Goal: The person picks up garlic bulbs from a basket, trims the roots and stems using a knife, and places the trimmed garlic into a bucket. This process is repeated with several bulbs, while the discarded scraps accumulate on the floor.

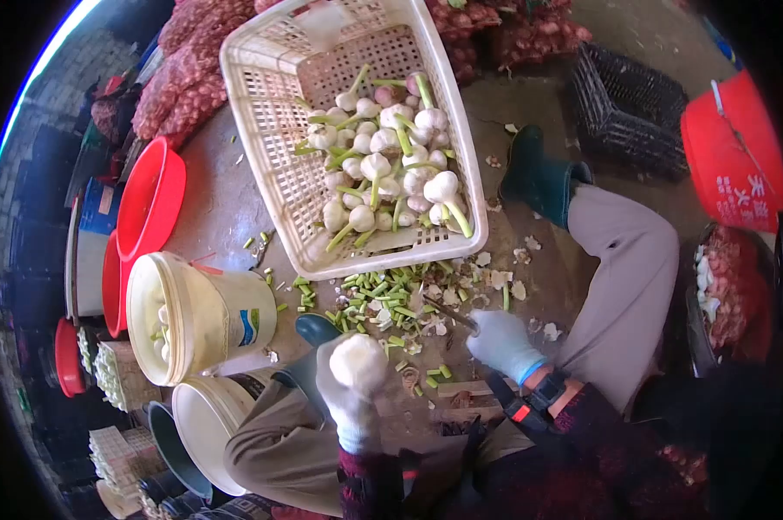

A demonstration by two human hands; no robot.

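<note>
My left hand [353, 425], in a pale glove, is closed around a white garlic bulb [357, 362] with its round face up. In my right hand [500, 339], gloved in light blue, is a thin dark knife [450, 313], its blade pointing left. The two hands are apart, and the blade does not touch the bulb. Beyond them stands a white plastic crate [357, 267] holding many garlic bulbs [375, 166] with green stems. Cut green stem pieces [383, 299] and papery skins [500, 279] lie on the floor between crate and hands.
At left a cream bucket [205, 312] holds peeled-looking bulbs, beside another bucket [202, 425] and red basins [153, 195]. Mesh sacks [183, 95] lie behind. A black crate [625, 113] and red bucket [734, 152] stand at right. My boots [543, 178] flank the stem pile.
</note>
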